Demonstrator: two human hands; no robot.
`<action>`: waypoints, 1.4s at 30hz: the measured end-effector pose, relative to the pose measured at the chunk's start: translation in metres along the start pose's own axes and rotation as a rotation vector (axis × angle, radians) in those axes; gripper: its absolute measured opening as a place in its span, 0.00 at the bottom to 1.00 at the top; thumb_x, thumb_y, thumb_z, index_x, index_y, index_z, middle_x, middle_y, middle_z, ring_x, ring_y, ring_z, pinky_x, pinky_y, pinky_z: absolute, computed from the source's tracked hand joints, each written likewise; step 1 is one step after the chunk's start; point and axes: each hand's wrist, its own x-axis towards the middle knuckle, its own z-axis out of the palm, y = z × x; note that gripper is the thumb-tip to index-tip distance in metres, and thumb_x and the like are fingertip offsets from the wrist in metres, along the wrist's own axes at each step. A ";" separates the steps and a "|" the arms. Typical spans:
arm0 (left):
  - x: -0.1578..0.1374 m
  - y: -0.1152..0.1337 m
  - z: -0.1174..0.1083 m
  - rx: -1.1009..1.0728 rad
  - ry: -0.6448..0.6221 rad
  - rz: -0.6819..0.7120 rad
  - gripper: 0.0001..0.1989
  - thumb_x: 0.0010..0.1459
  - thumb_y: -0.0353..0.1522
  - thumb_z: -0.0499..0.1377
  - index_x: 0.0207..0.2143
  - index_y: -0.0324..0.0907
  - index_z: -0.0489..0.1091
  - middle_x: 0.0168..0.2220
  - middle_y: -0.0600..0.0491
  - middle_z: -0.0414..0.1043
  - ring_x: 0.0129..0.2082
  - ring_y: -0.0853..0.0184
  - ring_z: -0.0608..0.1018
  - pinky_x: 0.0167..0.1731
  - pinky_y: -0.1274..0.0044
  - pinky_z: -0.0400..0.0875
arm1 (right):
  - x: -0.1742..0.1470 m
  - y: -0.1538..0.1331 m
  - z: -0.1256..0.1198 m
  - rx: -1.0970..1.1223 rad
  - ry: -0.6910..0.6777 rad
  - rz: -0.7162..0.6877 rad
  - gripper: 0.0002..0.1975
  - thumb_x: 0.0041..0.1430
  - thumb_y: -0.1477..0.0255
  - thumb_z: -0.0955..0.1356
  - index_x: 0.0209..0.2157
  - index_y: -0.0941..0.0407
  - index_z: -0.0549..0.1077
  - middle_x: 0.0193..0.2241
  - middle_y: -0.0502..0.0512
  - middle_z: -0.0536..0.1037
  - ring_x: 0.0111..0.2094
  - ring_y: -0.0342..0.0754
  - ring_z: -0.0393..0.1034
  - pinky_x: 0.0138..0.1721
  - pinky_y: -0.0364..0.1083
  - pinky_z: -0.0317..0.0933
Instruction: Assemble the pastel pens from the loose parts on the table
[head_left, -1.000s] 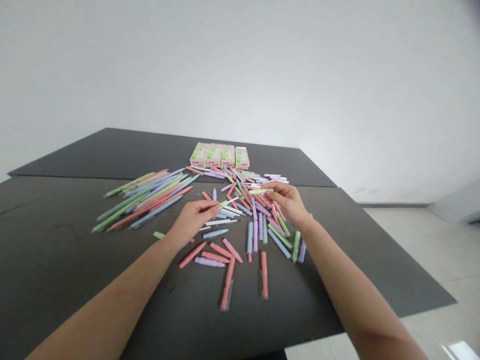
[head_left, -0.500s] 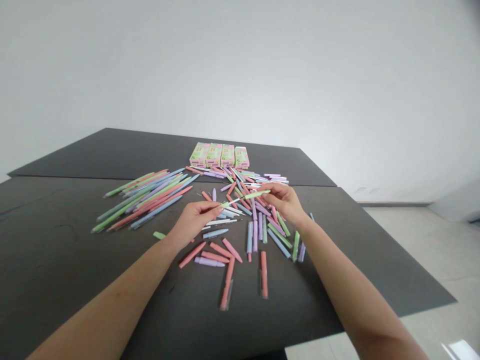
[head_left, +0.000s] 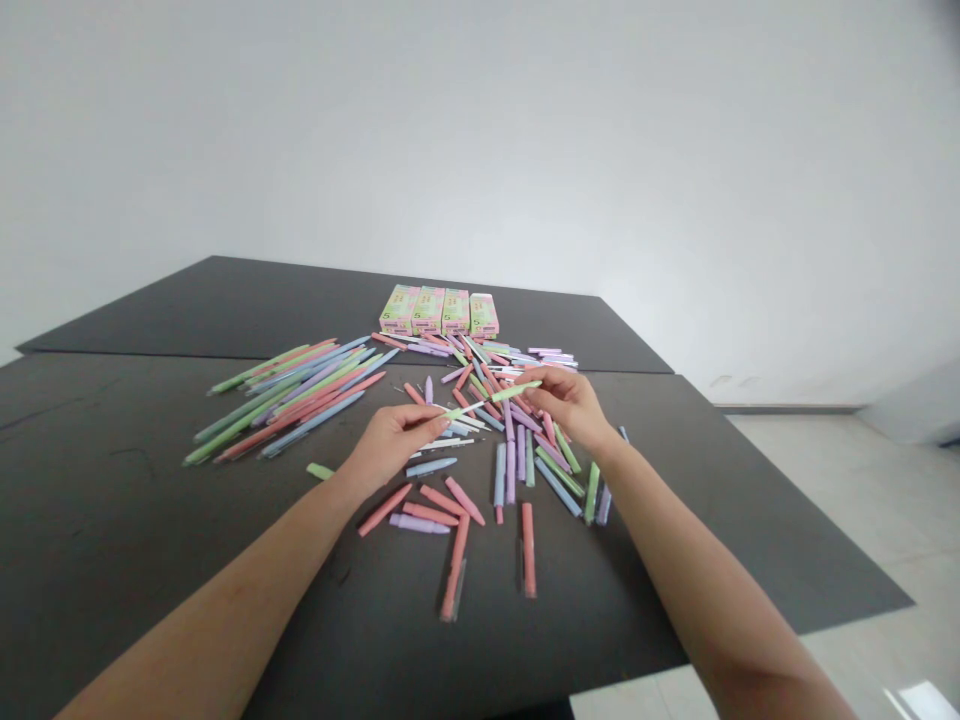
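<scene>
My left hand (head_left: 401, 438) pinches a light green pen part (head_left: 454, 412) between thumb and fingers. A thin white refill (head_left: 474, 406) stretches from that part toward my right hand. My right hand (head_left: 562, 398) grips a green pen barrel piece (head_left: 517, 391), lined up with the refill's end; whether the refill is inside it I cannot tell. Beneath both hands lie loose pen parts in pink, purple, blue and green, including a purple barrel (head_left: 511, 470) and a blue tip section (head_left: 431, 467). White refills (head_left: 448, 446) lie beside my left hand.
Left of the hands, a pile of whole pens (head_left: 300, 395) rests on the black table (head_left: 135, 540). Several pink and green boxes (head_left: 427, 310) stand in a row behind the parts. Closer to me are two pink barrels with clear clips (head_left: 529, 550). A pale wall rises behind.
My left hand has shifted slightly, and more of its green part shows beyond the fingertips. Less white refill shows between the two green pieces. My right hand has barely moved.
</scene>
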 end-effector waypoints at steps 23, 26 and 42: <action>0.001 -0.001 0.001 -0.036 0.021 0.000 0.18 0.49 0.42 0.65 0.38 0.38 0.80 0.36 0.50 0.81 0.35 0.63 0.78 0.37 0.77 0.69 | -0.001 -0.002 -0.006 0.018 0.063 0.016 0.09 0.51 0.68 0.71 0.34 0.57 0.77 0.24 0.49 0.73 0.21 0.40 0.58 0.23 0.42 0.52; 0.001 -0.001 0.001 -0.035 0.026 -0.003 0.18 0.49 0.41 0.65 0.38 0.38 0.80 0.36 0.50 0.81 0.35 0.63 0.78 0.37 0.77 0.70 | 0.000 -0.002 -0.006 0.014 0.047 0.025 0.08 0.51 0.68 0.71 0.34 0.57 0.77 0.23 0.49 0.73 0.21 0.39 0.58 0.23 0.42 0.52; 0.001 -0.004 0.002 -0.010 -0.045 0.023 0.18 0.52 0.42 0.63 0.40 0.39 0.79 0.36 0.50 0.81 0.33 0.63 0.79 0.34 0.77 0.71 | -0.003 0.004 0.012 0.050 -0.059 0.009 0.09 0.52 0.67 0.72 0.35 0.56 0.77 0.31 0.53 0.78 0.30 0.45 0.71 0.34 0.45 0.63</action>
